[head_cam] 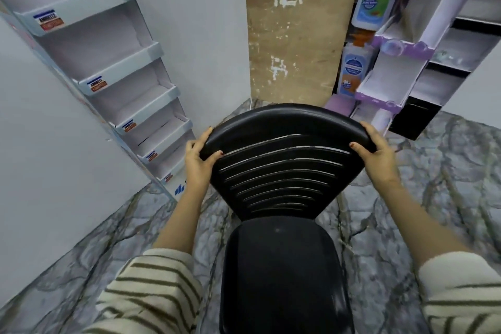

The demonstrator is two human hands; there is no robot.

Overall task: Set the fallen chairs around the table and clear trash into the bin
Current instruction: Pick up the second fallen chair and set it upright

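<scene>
Black plastic chair (pixel 282 179) is upright between our arms, seat toward us, slatted back rising ahead. We grip its top rail at both corners: our left hand (pixel 199 157) curls round the left end, our right hand (pixel 379 156) round the right. That even hold, we judge, keeps it balanced for steering. Whether its legs touch the marbled floor (pixel 433 171) we cannot tell; no table or bin shows.

grey veined marble floor (pixel 433 184), white tiered cardboard display stand (pixel 127 73) standing on it at left, purple-trimmed display stand (pixel 398 49) at right, black chair (pixel 282 266) over the middle, legs hidden
</scene>
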